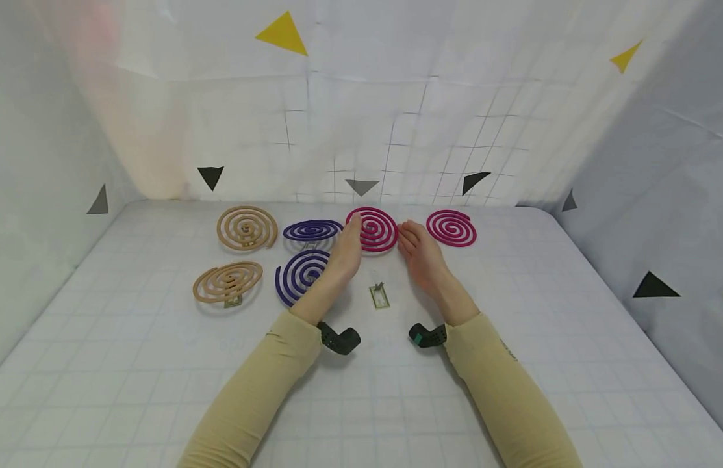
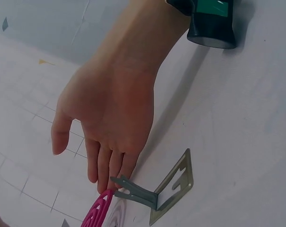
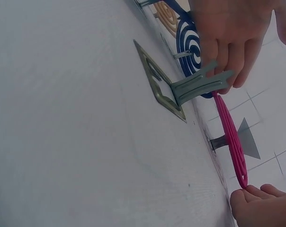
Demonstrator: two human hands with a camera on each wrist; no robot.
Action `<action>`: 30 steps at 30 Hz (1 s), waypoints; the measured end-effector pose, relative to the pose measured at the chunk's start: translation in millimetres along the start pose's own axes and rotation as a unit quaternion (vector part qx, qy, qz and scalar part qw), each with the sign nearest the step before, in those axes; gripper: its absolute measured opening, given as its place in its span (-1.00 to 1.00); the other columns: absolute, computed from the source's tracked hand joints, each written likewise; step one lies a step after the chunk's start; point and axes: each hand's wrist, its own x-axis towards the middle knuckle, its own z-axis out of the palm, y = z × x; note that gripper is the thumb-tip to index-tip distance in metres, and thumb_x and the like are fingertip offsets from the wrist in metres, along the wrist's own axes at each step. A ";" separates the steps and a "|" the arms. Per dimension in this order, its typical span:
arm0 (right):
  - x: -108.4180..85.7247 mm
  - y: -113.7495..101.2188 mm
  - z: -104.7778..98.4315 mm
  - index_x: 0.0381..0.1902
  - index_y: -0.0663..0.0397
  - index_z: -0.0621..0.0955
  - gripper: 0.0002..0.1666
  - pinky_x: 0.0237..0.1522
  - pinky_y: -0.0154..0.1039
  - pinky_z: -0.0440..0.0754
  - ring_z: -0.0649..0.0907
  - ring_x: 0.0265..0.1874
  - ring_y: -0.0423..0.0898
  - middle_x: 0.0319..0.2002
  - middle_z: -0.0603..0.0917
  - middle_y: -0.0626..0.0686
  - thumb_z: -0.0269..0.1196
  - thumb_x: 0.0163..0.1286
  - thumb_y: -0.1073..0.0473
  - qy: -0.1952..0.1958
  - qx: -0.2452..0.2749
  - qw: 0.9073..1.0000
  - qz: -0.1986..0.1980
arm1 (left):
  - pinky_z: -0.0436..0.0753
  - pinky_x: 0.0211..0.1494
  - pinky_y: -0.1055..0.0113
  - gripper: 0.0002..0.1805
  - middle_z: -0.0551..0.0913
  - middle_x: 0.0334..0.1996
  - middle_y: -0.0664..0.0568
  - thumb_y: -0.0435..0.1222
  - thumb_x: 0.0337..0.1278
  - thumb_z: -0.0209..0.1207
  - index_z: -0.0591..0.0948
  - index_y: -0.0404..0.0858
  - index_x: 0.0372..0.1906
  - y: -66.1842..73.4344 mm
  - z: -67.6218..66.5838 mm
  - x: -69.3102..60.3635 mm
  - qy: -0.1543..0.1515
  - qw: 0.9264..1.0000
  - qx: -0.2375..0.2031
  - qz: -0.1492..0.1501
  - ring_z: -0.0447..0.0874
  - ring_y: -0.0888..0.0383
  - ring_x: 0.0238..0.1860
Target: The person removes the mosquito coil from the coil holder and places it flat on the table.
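A pink mosquito coil (image 1: 370,229) stands raised at the back middle, between my two hands. My left hand (image 1: 345,252) is at its left edge with straight fingers, palm facing inward. On the opposite edge, the fingertips of my right hand (image 1: 422,257) touch or nearly touch the coil. The left wrist view shows the right hand (image 2: 112,113) with straight fingers above the coil's rim (image 2: 98,210). Seen edge-on in the right wrist view, the coil (image 3: 234,144) spans between both hands. Nearer me lies a small metal coil stand (image 1: 379,296), its prongs (image 3: 200,87) bent upward.
A second pink coil (image 1: 451,228) is at the back right. Left of my hands are two blue coils (image 1: 312,230) and two tan coils (image 1: 246,227), some on metal stands (image 1: 233,301). White sheet walls (image 1: 361,97) enclose the table (image 1: 133,338).
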 end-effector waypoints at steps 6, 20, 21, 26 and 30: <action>0.1 0.1 -1.2 0.60 0.18 -0.05 -0.23 0.59 -0.21 0.04 0.08 0.58 -0.05 0.60 0.06 0.13 -0.12 0.64 -0.04 -0.001 -0.009 1.000 0.002 | -0.09 0.65 0.11 -0.21 0.07 0.59 -0.03 0.22 0.52 -0.47 0.07 -0.19 0.60 -1.9 0.7 0.8 0.000 1.000 -0.021 -0.007 -0.07 0.01 0.60; -2.4 -1.1 0.3 0.58 0.22 -0.01 -0.25 0.57 -0.23 0.10 0.13 0.57 -0.05 0.58 0.12 0.14 -0.10 0.64 -0.01 -0.002 -0.010 1.000 -0.011 | -0.08 0.65 0.08 -0.21 0.08 0.59 -0.06 0.21 0.53 -0.44 0.08 -0.22 0.59 -0.4 -0.3 -0.5 0.002 0.999 -0.038 -0.025 -0.08 -0.01 0.61; -2.2 -1.1 0.3 0.58 0.22 -0.01 -0.25 0.57 -0.23 0.10 0.14 0.57 -0.05 0.58 0.12 0.14 -0.10 0.64 -0.01 -0.002 -0.012 1.000 -0.012 | -0.08 0.65 0.08 -0.20 0.08 0.59 -0.05 0.21 0.52 -0.44 0.08 -0.22 0.59 -0.6 -0.3 -0.4 0.001 0.999 -0.038 -0.025 -0.08 -0.01 0.61; -2.2 -1.4 0.4 0.59 0.22 -0.02 -0.24 0.57 -0.23 0.09 0.14 0.57 -0.06 0.58 0.12 0.13 -0.10 0.64 -0.02 -0.004 -0.013 1.000 -0.013 | -0.09 0.65 0.06 -0.21 0.10 0.59 -0.04 0.22 0.52 -0.44 0.09 -0.19 0.59 -0.7 0.1 0.0 0.000 0.999 -0.037 -0.024 -0.08 -0.01 0.61; -2.8 -2.0 0.3 0.59 0.21 -0.01 -0.24 0.57 -0.24 0.10 0.14 0.57 -0.06 0.58 0.12 0.13 -0.09 0.63 -0.02 -0.004 -0.010 1.000 -0.010 | -0.10 0.65 0.06 -0.20 0.10 0.58 -0.03 0.24 0.51 -0.43 0.10 -0.18 0.59 0.6 -0.1 -1.1 0.002 0.999 -0.042 -0.023 -0.08 0.00 0.61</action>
